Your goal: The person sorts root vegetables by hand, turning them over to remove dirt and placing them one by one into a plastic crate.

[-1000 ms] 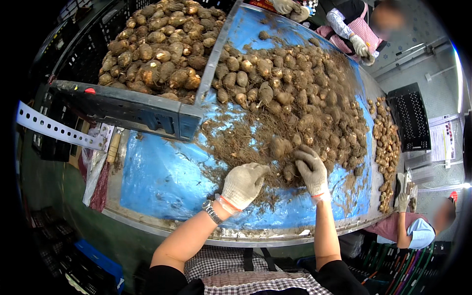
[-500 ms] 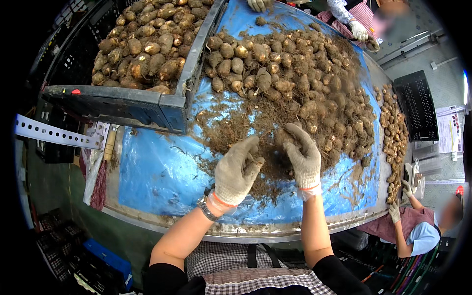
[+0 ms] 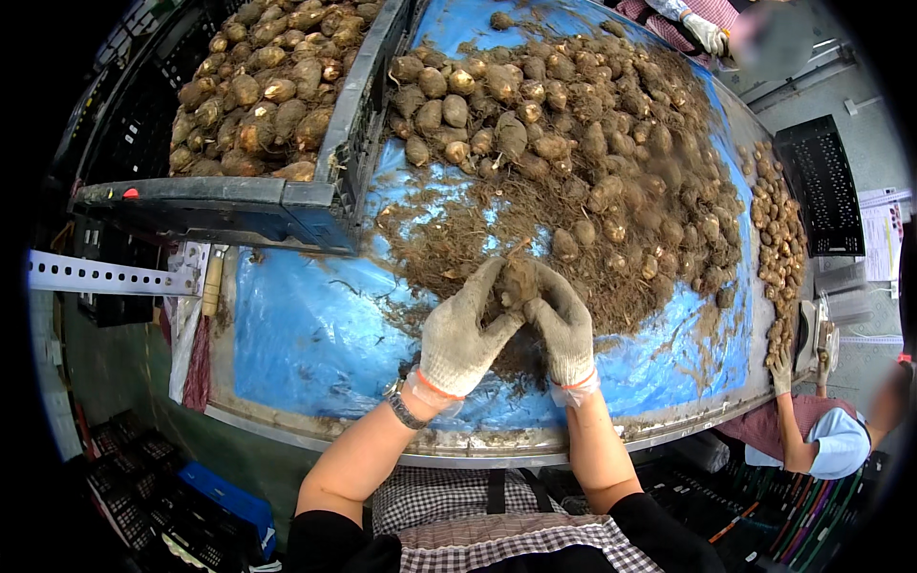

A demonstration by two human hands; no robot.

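Observation:
Between my two gloved hands is a small brown taro corm (image 3: 517, 284) with a pale spot and root fibres on it. My left hand (image 3: 461, 332) closes on its left side with fingers and thumb. From the other side my right hand (image 3: 562, 323) grips it, fingers curled round the far side and thumb in front. The gloves are whitish and dirt-stained. Just beyond my hands a broad heap of hairy taro corms (image 3: 611, 191) covers the table, with loose root fibres and soil (image 3: 444, 244) along its near left side.
A dark crate (image 3: 220, 212) full of taros stands at the left. Blue plastic sheeting (image 3: 315, 334) covers the table. More taros (image 3: 776, 248) line the right edge beside a black crate (image 3: 820, 186). Two co-workers, one at the far right (image 3: 798, 435), one at the top (image 3: 702, 33), wear gloves.
My right hand has moved left towards my left hand, and both now hold a taro corm between them. The view has shifted slightly.

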